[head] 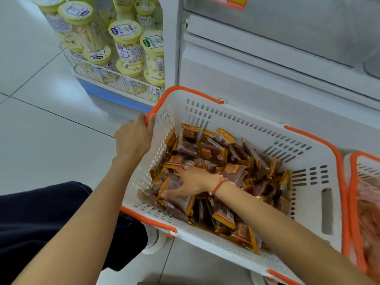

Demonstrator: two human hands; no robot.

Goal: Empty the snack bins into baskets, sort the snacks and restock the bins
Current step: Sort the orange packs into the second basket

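Left hand [133, 138] is gripping the near-left corner of the white basket [226, 116], fingers curling over the orange rim beside the orange handle [162, 99]; the arm is reaching in straight from lower left. Right hand [190, 181] is lying palm-down inside the basket, fingers spread flat and pressing on the snack packets [222, 161]; it is slightly blurred. A red string bracelet [219, 185] is circling that wrist.

The packets are filling the basket floor in a loose heap: brown with gold edges, print too small to read, too many and too overlapped to count.

A second basket [353, 182] is sitting just beside the first at right edge, holding orange-pink bags [370, 212].

Yellow-lidded jars [127, 46] are standing stacked in a wire rack [98, 73] at upper left; labels unreadable, at least ten visible.
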